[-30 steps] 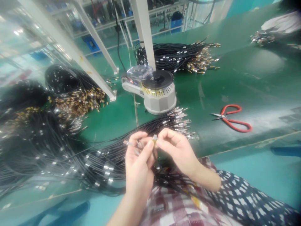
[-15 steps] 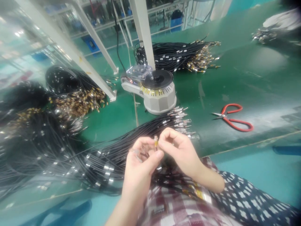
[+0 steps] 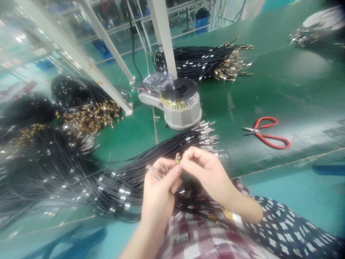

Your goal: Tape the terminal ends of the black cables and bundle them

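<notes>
My left hand (image 3: 159, 194) and my right hand (image 3: 205, 172) meet in front of my chest at the table's near edge. Between their pinched fingertips sits a small metal cable connector (image 3: 177, 158) with a yellow band, on the end of a thin black cable. The left hand also grips other silver connector ends (image 3: 152, 169). Just behind the hands lies a bundle of black cables (image 3: 172, 145) with silver tips. More of these cables run down over my lap (image 3: 199, 212).
A grey tape dispenser (image 3: 179, 104) stands behind the bundle. Red-handled scissors (image 3: 265, 133) lie to the right on the green table (image 3: 283, 90). Further cable bundles with gold tips lie at the back (image 3: 210, 61) and at the left (image 3: 88, 115). White frame posts (image 3: 161, 32) rise behind.
Both hands stay pinched on the connector and have shifted slightly, the connector now tilted rather than upright. The view has drifted a little; nothing else has moved.
</notes>
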A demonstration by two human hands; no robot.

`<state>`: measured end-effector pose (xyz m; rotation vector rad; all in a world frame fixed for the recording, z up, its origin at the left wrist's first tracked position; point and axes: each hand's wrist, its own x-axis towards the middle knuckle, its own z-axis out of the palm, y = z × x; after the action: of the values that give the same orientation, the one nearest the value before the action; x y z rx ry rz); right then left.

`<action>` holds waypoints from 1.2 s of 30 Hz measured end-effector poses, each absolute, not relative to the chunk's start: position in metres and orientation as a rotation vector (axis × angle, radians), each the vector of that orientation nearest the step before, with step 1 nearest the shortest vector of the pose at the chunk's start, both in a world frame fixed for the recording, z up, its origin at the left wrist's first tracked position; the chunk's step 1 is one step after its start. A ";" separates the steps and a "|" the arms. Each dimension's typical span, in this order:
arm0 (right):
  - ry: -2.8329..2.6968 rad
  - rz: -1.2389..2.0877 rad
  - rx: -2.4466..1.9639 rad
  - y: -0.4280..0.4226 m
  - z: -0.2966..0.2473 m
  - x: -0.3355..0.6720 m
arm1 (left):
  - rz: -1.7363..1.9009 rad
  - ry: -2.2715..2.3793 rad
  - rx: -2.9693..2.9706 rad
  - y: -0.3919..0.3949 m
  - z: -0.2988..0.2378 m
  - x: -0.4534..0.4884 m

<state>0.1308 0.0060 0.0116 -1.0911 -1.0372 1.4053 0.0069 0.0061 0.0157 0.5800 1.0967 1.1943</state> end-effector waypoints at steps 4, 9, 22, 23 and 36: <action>-0.940 1.479 -1.086 0.004 0.015 0.129 | 1.211 1.100 0.552 0.006 0.014 0.008; -0.876 1.519 -1.053 0.002 0.017 0.126 | 1.233 1.100 0.546 0.005 0.014 0.009; -0.854 1.556 -1.072 0.006 0.010 0.130 | 1.211 1.097 0.557 0.004 0.014 0.007; -0.849 1.567 -1.057 0.007 0.009 0.130 | 1.201 1.085 0.555 0.004 0.013 0.006; -0.888 1.573 -0.989 0.013 0.004 0.129 | 1.081 0.958 0.537 0.006 0.013 -0.001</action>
<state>0.1293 0.0126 0.0043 -0.9890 -0.8878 1.5731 -0.0014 0.0057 0.0128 0.5371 0.9585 1.0808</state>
